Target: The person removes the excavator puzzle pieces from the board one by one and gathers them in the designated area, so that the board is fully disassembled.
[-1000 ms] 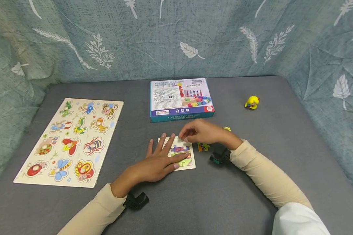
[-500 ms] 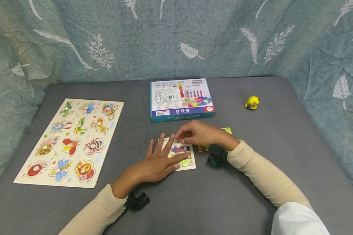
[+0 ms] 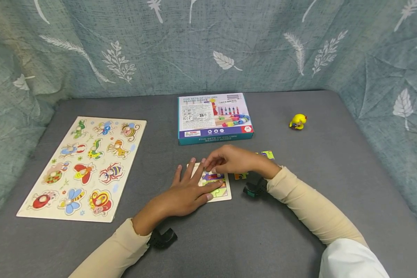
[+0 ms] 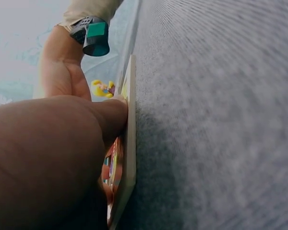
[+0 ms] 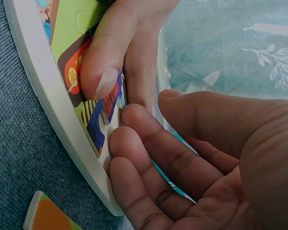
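A small wooden jigsaw tray point(image 3: 228, 196) lies before me, with fitted pieces forming a purple, yellow and green picture point(image 3: 213, 178). My left hand point(image 3: 182, 197) rests flat across its left part, fingers spread, thumb near the front edge. My right hand point(image 3: 231, 160) hovers over the tray's far right, fingers loosely bent. In the right wrist view its fingertips point(image 5: 122, 139) touch the tray's pale bare part, and the thumb stands apart; I see no piece between them. Loose jigsaw pieces point(image 3: 268, 155) lie under and beside the right wrist, partly hidden.
At the left lies a large peg puzzle board point(image 3: 87, 166) with insect figures. Behind the tray is a flat bead-set box point(image 3: 215, 119). A small yellow toy point(image 3: 298, 121) sits at the back right. Leaf-patterned cloth point(image 3: 208, 46) hangs behind the grey table point(image 3: 274, 239).
My right hand has shifted slightly left and nearer me over the tray, toward the left fingers. More of the loose pieces shows beside the right wrist. The left hand has stayed put.
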Available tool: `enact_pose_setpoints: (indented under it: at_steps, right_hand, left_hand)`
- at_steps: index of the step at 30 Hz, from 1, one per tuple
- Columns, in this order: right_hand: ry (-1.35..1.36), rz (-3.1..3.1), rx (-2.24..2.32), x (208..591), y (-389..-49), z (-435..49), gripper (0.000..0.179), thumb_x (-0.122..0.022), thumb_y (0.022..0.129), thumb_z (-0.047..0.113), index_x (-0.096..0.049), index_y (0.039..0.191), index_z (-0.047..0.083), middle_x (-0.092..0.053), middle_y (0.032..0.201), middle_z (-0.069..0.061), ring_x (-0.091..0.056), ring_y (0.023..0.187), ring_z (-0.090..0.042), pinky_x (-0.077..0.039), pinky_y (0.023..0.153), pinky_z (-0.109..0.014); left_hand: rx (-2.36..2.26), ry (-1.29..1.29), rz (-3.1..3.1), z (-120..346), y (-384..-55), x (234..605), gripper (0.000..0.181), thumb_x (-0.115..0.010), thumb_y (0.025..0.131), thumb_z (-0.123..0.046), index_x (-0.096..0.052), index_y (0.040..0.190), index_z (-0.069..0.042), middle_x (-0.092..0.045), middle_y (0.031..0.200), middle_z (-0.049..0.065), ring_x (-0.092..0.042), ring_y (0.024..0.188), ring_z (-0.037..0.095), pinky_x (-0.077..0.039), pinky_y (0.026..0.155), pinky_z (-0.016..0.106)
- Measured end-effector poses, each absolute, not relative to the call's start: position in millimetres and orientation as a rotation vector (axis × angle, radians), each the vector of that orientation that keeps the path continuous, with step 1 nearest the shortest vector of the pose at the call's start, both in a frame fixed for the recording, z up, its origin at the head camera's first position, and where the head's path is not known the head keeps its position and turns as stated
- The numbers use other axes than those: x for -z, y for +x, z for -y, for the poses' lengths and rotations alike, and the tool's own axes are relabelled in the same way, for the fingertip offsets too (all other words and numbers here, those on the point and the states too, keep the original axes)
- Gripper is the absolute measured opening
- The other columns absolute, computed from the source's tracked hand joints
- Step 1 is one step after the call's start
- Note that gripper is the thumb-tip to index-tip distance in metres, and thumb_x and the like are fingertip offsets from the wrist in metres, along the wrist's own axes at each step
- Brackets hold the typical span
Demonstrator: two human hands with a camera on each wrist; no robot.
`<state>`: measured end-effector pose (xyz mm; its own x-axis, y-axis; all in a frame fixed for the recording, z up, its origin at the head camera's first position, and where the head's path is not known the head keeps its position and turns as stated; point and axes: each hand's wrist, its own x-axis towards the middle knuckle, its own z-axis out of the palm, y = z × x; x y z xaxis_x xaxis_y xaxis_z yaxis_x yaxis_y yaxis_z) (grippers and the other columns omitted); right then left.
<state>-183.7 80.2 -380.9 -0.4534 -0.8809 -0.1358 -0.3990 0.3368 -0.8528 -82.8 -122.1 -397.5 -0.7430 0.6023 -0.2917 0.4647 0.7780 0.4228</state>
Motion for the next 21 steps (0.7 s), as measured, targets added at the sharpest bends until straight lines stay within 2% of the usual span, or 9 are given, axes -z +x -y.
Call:
enact_pose_setpoints:
  at_steps: [21]
  right_hand:
    - [-1.117,-1.985,1.027,379.7,-184.3,-76.9,0.019,-0.060,0.094,-0.001,-0.068,0.111,-0.002,-0.069,0.106,-0.007,-0.064,0.095,-0.013,-0.051,0.083,-0.028]
  left_hand:
    - [-0.459,0.803,-2.550,122.6,-83.3,400.1,0.046,-0.039,0.104,-0.043,-0.033,0.150,-0.041,0.011,0.161,0.012,0.024,0.141,0.038,0.011,0.105,0.066]
